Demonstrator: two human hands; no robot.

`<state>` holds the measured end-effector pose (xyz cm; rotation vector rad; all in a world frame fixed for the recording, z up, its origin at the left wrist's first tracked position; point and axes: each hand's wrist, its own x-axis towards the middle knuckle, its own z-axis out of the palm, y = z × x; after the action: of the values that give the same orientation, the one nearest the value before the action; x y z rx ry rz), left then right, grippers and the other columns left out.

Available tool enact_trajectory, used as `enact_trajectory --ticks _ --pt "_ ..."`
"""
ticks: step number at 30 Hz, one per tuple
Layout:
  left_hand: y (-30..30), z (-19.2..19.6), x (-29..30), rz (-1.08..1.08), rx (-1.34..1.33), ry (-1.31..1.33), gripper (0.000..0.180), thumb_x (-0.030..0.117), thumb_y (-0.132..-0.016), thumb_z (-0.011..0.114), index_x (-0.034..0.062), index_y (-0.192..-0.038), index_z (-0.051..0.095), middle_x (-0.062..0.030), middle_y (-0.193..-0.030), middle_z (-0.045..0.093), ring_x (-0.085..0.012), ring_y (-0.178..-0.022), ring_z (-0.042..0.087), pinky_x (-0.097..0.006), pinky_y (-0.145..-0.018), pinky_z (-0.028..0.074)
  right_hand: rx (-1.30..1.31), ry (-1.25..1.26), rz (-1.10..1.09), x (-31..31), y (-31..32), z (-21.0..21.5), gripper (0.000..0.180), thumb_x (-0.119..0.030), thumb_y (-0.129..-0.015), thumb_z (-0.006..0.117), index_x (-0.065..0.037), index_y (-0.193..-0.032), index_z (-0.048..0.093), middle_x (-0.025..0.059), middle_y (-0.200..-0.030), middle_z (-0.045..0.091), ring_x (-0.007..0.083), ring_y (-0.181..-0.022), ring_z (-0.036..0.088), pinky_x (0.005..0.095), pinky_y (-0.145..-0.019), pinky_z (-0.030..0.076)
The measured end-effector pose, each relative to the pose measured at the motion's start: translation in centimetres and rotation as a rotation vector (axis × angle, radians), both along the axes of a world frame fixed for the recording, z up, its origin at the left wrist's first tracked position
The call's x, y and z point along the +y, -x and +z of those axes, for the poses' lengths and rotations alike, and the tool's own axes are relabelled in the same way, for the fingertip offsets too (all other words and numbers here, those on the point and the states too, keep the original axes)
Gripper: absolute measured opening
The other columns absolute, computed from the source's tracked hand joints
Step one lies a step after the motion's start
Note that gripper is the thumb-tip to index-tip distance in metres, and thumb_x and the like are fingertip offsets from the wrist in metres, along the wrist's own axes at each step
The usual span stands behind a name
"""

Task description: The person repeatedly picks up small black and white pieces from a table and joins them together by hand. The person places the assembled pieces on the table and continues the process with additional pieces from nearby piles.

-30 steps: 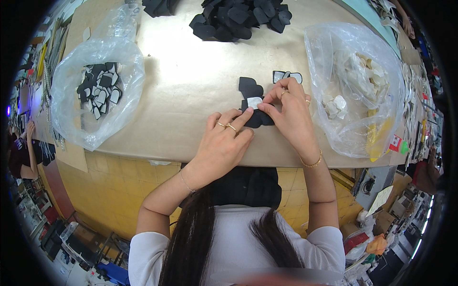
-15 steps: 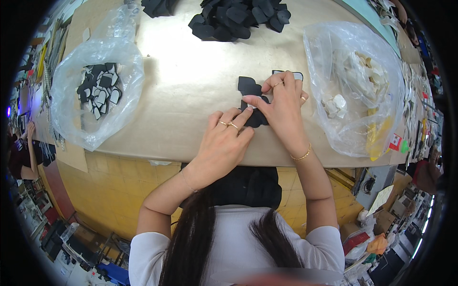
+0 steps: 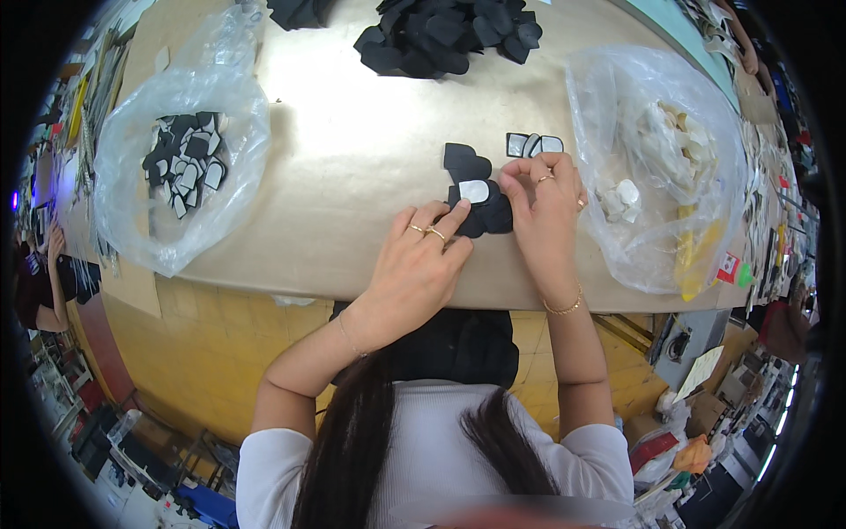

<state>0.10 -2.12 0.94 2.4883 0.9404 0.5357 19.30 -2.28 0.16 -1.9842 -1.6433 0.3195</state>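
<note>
A small white rounded-top patch (image 3: 474, 190) lies on overlapping black rounded pieces (image 3: 495, 214) on the table in front of me. The index fingertip of my left hand (image 3: 414, 260) rests on the patch's lower left edge, its fingers apart. To the right of these pieces is my right hand (image 3: 546, 220), its thumb and index finger drawn together. Whatever they may pinch is too small to make out. Just beyond that hand lie several black-edged pieces with white faces (image 3: 533, 145). More black pieces (image 3: 466, 162) overlap beyond the patch.
A clear plastic bag (image 3: 238, 189) on the left holds black and white pieces (image 3: 189, 159). On the right, another plastic bag (image 3: 599, 106) contains crumpled whitish scraps (image 3: 679, 145). A heap of black pieces (image 3: 445, 35) covers part of the table's (image 3: 344, 167) far side.
My right hand has moved right, away from the black pieces, uncovering the white patch. My left hand has stayed nearly in place with its fingertip at the patch.
</note>
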Motion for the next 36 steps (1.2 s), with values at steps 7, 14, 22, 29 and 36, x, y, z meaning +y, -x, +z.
enact_trajectory --ticks 7,14,22,29,36 --pt "-0.2 0.2 -0.2 0.001 0.026 0.001 0.011 0.008 -0.083 0.073 0.0039 -0.091 0.066 -0.0146 -0.130 0.064 -0.0310 -0.115 0.056 -0.044 -0.097 0.043 0.088 0.112 0.051 -0.7 0.2 0.8 0.018 -0.017 -0.081 0.082 -0.012 -0.096 0.074 0.0030 -0.111 0.055 0.0240 -0.107 0.050 0.0379 -0.092 0.032" --pt "-0.2 0.3 -0.2 0.001 0.050 -0.010 0.011 0.008 -0.083 0.073 0.0039 -0.090 0.066 -0.0146 -0.130 0.065 -0.0309 -0.114 0.056 -0.044 -0.097 0.042 0.092 0.073 0.077 -0.3 0.2 0.8 0.014 -0.017 -0.080 0.081 -0.012 -0.091 0.074 0.0025 -0.110 0.055 0.0243 -0.105 0.049 0.0405 -0.088 0.030" --pt "-0.1 0.4 -0.3 -0.003 0.071 -0.010 0.011 0.008 -0.081 0.072 0.0047 -0.089 0.066 -0.0143 -0.131 0.065 -0.0307 -0.116 0.056 -0.044 -0.098 0.041 0.068 0.148 0.072 0.0 0.4 0.8 0.012 -0.018 -0.083 0.079 -0.010 -0.090 0.074 0.0034 -0.110 0.056 0.0245 -0.106 0.050 0.0386 -0.090 0.032" --pt "0.1 0.1 -0.2 0.011 0.019 0.023 0.012 0.009 -0.081 0.073 0.0061 -0.091 0.067 -0.0139 -0.133 0.062 -0.0304 -0.118 0.056 -0.045 -0.099 0.040 -0.031 0.044 0.246 -0.5 0.2 1.3 0.012 -0.011 -0.081 0.076 -0.008 -0.088 0.067 0.0054 -0.108 0.057 0.0271 -0.104 0.051 0.0424 -0.087 0.032" --pt "0.2 -0.4 -0.3 0.035 -0.082 0.064 0.015 0.010 -0.082 0.075 0.0072 -0.095 0.067 -0.0129 -0.135 0.059 -0.0305 -0.119 0.055 -0.047 -0.100 0.039 0.157 -0.036 0.453 -2.1 -0.9 1.8 0.016 -0.004 -0.081 0.075 -0.006 -0.091 0.063 0.0071 -0.102 0.063 0.0259 -0.096 0.059 0.0377 -0.087 0.038"
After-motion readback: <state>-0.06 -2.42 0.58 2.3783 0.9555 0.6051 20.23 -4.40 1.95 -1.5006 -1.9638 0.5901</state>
